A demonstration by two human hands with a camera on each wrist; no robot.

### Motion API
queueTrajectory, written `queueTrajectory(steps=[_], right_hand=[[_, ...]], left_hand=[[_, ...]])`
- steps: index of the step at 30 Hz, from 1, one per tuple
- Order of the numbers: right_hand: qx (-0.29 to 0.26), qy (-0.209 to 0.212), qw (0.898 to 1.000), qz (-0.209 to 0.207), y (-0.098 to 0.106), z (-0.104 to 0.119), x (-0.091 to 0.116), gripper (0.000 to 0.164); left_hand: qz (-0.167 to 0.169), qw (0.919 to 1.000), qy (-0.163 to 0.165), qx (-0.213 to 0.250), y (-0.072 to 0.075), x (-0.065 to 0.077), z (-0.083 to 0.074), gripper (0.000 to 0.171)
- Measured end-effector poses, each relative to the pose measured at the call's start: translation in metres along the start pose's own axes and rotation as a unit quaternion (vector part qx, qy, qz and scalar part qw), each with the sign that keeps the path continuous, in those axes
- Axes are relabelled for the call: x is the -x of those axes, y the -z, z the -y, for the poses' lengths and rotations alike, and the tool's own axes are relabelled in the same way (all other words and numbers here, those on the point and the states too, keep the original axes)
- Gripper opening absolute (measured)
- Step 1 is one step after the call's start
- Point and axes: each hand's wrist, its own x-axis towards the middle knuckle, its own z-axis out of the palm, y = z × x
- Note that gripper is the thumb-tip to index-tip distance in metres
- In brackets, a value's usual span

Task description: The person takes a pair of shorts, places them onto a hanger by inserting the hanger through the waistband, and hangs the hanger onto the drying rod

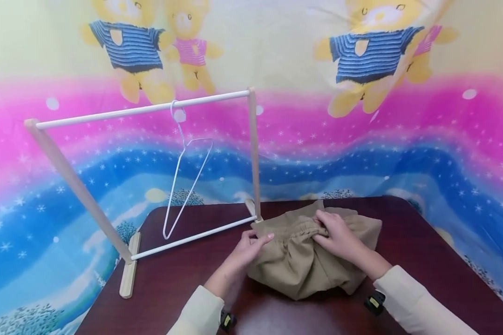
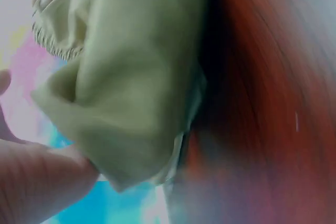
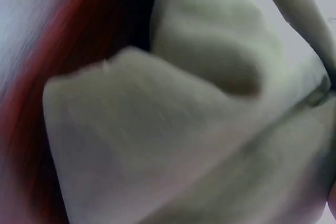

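A khaki garment with a gathered elastic waistband lies bunched on the dark red table. At the waistband, my right hand grips the cloth between thumb and fingers. My left hand is at the garment's left edge, its thumb against the fabric. In the left wrist view that thumb meets a fold of the garment, while a fingertip stands apart from the cloth. Folds of the garment fill much of the right wrist view and hide most of the right hand.
Left of the garment stands a rack of white rods and wooden posts. A white wire hanger hangs from its top rod. The rack's right post rises close behind the garment. A printed bear backdrop surrounds the table.
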Motion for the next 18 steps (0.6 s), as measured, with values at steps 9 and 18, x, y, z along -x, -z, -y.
queueTrajectory(steps=[9,18], right_hand=[[-0.023,0.032,0.999,0.009,-0.010,0.024,-0.004,0.042],[-0.027,0.061,0.998,0.019,-0.016,0.037,-0.005,0.043]], left_hand=[[0.098,0.9940,-0.043,0.020,-0.003,0.005,-0.001,0.042],[-0.003,0.9765,-0.188,-0.106,-0.014,0.000,-0.013,0.064]])
